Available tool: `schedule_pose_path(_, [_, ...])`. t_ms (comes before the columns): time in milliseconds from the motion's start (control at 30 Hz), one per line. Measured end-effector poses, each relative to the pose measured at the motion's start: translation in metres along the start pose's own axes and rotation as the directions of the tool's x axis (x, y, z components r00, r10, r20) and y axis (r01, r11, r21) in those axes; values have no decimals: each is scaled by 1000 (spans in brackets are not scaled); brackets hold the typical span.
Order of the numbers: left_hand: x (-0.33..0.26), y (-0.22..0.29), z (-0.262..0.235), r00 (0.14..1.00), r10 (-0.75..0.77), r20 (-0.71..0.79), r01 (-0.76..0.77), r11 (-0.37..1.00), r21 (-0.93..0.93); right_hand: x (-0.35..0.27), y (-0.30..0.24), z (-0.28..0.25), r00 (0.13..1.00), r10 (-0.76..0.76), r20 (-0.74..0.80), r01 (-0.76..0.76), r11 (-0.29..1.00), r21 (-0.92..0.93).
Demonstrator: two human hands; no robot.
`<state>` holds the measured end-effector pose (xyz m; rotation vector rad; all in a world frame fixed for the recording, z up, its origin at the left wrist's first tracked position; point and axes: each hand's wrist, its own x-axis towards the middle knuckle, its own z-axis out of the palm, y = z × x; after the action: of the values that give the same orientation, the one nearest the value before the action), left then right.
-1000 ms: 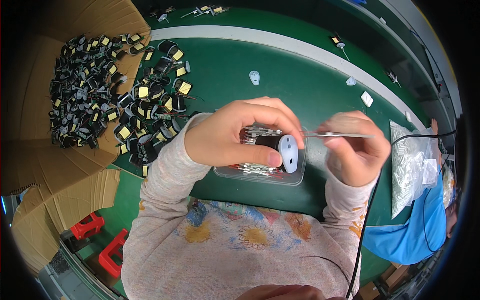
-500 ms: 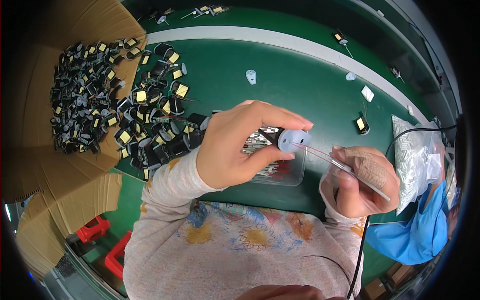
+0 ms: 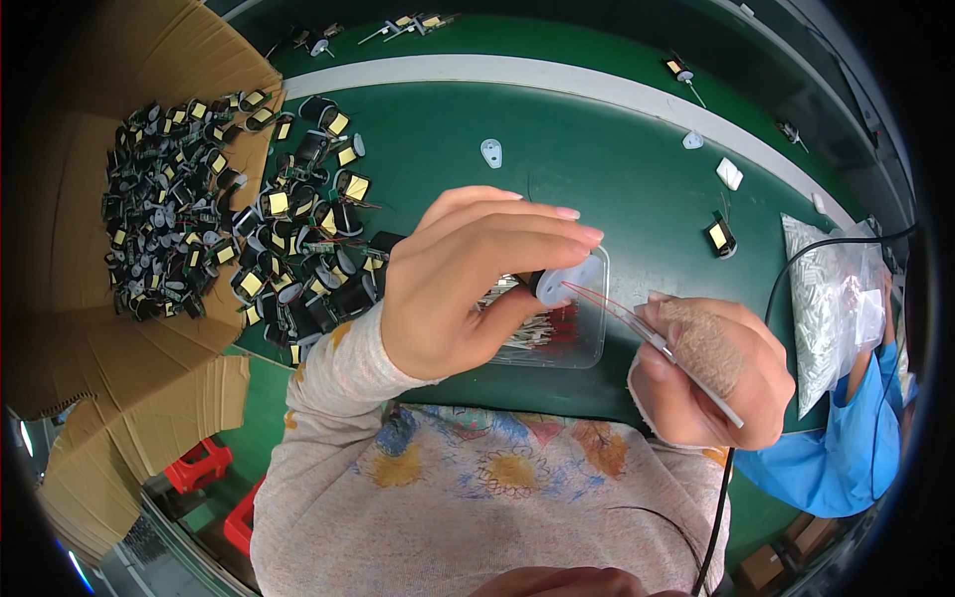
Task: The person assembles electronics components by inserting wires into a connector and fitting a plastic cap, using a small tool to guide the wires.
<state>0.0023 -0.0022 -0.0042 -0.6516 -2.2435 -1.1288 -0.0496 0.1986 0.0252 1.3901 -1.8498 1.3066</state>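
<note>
Since the earlier frames, both hands had drawn apart: the right hand had dropped toward four o'clock, and the left hand had lifted the small coil part higher over the clear tray.

Across the view ran the green bench, with a pale strip along its far side at twelve o'clock. At nine o'clock sat an open cardboard box, heaped with black coil parts bearing yellow tape, more of which spilled onto the bench at ten o'clock. A clear bag of small pieces lay at three o'clock, beside a blue sleeve.

The left hand's grip was closed on the coil part, thumb beneath and fingers curled over it, its white flange facing right, just above the tray at centre. The right hand's grip was shut around a thin metal tool, whose tip pointed up toward ten o'clock, near the fine red wires trailing from the part.
</note>
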Motion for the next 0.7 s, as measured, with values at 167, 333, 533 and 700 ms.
schedule_pose_path(167, [4,4,0,1000,24,11,-25,998,62,2,-7,-12,989,-22,147,21,1000,6])
schedule_pose_path(333, [-2,4,-1,999,-33,8,32,998,55,0,-2,-9,980,-96,171,98,995,0])
schedule_pose_path(533, [-1,9,-1,999,-50,5,50,999,19,-1,-4,-8,984,-130,123,133,991,-16])
schedule_pose_path(700, [0,10,6,989,-74,-124,73,997,-12,0,-2,-9,982,-125,142,121,992,42])
